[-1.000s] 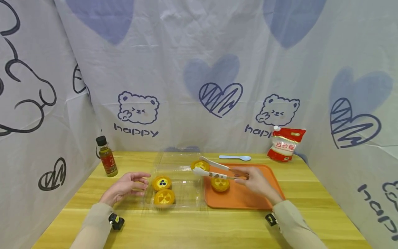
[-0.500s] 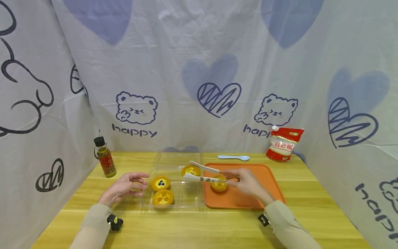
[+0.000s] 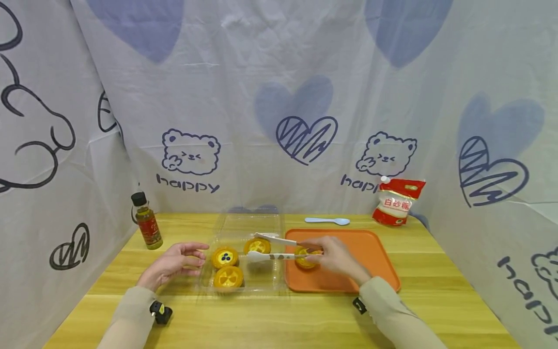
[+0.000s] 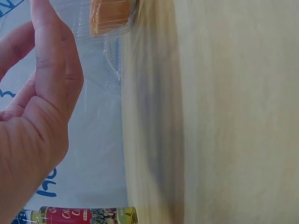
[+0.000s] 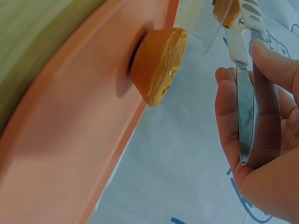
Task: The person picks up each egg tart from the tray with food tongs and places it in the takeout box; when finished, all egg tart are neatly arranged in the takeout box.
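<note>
My right hand grips a pair of tongs with white tips and a metal bend, pointing left over a clear plastic container. Between the tips is an egg tart, at the container's back right. Inside the container, on the left, are a blueberry-topped tart and a tart with a wedge pattern. Another tart sits on the orange tray, partly behind the right hand and tongs. My left hand, fingers loosely bent and holding nothing, is at the container's left side.
The container's hinged lid stands raised at the back. An oil bottle stands at the far left. Behind the tray lie a pale blue spoon and, to its right, a red-and-white sugar bag. A printed curtain surrounds the wooden table.
My right hand has moved left with the tongs, bringing the tart from the tray-side edge of the container to over its back right. My left hand has stayed beside the container.
</note>
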Motion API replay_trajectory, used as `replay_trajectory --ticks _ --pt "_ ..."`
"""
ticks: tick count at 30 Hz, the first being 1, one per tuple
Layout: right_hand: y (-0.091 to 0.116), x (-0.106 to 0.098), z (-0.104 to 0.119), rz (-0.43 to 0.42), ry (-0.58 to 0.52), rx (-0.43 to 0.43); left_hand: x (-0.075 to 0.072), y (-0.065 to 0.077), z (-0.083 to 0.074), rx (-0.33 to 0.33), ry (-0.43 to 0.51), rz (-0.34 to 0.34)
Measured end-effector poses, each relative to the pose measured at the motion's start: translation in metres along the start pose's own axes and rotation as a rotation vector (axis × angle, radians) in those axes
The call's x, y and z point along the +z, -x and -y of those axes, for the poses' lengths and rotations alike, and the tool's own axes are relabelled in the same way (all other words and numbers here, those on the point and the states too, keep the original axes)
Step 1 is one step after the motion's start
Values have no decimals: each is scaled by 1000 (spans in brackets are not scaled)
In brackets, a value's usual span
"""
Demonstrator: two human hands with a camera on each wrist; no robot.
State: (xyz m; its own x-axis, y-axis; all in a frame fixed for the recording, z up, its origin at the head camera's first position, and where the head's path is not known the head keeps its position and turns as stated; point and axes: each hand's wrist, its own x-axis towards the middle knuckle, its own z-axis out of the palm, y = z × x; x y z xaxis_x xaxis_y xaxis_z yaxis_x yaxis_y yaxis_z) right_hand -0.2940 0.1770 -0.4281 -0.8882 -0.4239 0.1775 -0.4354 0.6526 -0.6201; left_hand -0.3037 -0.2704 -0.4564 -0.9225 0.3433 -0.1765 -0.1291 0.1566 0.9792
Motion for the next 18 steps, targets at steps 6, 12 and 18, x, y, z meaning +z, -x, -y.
replay_trajectory --ticks 6,12,18 --pt "-6 2 6 29 84 4 0 0 0 3 5 3" --pt "-14 3 12 62 132 -5 1 1 -2 2 11 3" --pt "-20 5 15 93 156 -21 3 1 -1 4 10 2"
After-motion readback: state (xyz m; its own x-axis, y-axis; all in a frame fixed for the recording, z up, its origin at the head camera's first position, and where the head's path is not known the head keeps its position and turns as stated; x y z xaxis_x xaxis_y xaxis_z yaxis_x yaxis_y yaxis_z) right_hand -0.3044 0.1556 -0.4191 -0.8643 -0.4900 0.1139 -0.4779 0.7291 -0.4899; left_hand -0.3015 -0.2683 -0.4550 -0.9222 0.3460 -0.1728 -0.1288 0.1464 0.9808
